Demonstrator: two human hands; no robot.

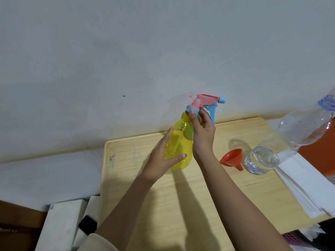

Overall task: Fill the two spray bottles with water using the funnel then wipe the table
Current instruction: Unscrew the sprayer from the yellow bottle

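Observation:
A yellow spray bottle (178,142) with a pink and blue spray head (204,103) stands upright near the back of the wooden table (181,205). My left hand (161,158) holds the bottle's lower body, thumb across the front. My right hand (202,131) grips the blue collar under the spray head with thumb and fingertips. An orange funnel (233,158) lies on its side to the right. Beside it a large clear water bottle (290,140) lies tilted, water pooled at its base. Only one spray bottle is in view.
A stack of white paper towels (306,189) lies along the table's right edge. The grey wall (126,60) runs right behind the table. White boxes (61,225) and a dark phone-like item (88,226) sit below the table's left edge.

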